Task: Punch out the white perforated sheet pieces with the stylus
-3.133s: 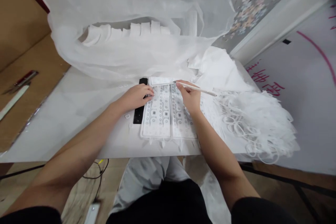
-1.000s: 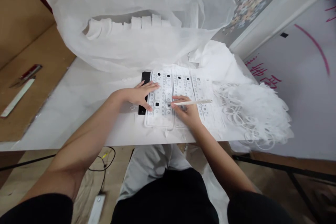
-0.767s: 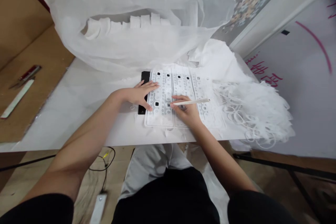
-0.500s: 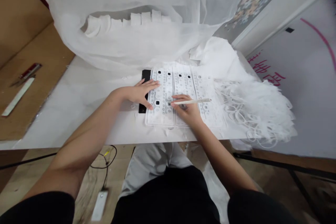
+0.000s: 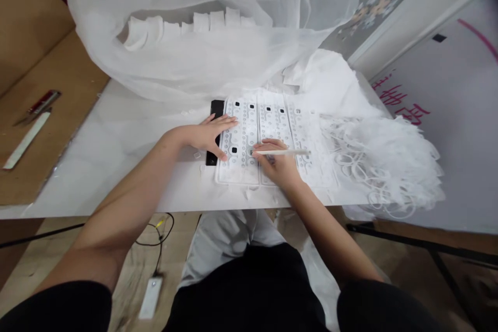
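A white die-cut sheet [image 5: 272,135] with rows of small round and square cut-outs lies on the white table [image 5: 116,155], partly over a black pad [image 5: 215,114]. My left hand [image 5: 208,135] lies flat on the sheet's left edge with fingers spread, pressing it down. My right hand [image 5: 276,163] pinches a thin white stick tool [image 5: 284,152]. Its tip touches the sheet near a small dark square hole.
A heap of white cut-out waste strips [image 5: 385,166] lies to the right. A large sheer plastic bag with stacked white pieces [image 5: 194,36] sits behind the sheet. A ruler and a red-handled tool [image 5: 31,119] lie on the brown board at left. A cable and power strip [image 5: 150,295] are on the floor.
Since three seconds ago my right hand has come from the sheet's far edge down to its near middle, and the sheet now shows open dark square holes. In the last second almost nothing moved.
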A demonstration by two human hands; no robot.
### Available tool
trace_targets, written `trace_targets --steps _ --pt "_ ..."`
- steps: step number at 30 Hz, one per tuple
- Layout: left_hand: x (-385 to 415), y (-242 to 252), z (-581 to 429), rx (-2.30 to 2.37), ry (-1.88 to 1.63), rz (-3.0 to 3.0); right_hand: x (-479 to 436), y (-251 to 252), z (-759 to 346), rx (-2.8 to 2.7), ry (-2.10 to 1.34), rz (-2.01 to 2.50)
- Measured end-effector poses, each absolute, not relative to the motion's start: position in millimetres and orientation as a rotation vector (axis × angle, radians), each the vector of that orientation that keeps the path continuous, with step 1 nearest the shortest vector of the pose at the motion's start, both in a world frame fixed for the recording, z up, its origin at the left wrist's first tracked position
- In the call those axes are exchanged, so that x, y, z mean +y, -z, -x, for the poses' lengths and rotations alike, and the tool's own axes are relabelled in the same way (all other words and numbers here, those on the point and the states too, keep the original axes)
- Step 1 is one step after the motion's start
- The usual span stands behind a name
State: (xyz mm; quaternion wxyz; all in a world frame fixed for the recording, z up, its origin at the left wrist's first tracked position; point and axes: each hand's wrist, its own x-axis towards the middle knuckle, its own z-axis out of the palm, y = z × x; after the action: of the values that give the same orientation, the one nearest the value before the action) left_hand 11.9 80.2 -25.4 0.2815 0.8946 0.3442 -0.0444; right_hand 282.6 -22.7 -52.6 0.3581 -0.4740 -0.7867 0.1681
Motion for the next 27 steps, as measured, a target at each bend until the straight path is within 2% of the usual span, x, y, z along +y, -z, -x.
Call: trace_targets --steps 10,20,23,27 --pt "84 33 -10 0.945 0.108 -2.438 -31 52 -271 -2.174 -0.086 1.311" --pt "84 33 -8 0.969 0.100 -2.468 -12 31 -343 -1.130 -0.135 1.425" --pt "83 31 -11 1.023 -0.037 -2.505 -18 30 -359 -1.096 -0.256 1.434" --pt "75 29 -31 0.977 -0.417 -2.615 -18 27 -381 -1.289 -0.258 1.491"
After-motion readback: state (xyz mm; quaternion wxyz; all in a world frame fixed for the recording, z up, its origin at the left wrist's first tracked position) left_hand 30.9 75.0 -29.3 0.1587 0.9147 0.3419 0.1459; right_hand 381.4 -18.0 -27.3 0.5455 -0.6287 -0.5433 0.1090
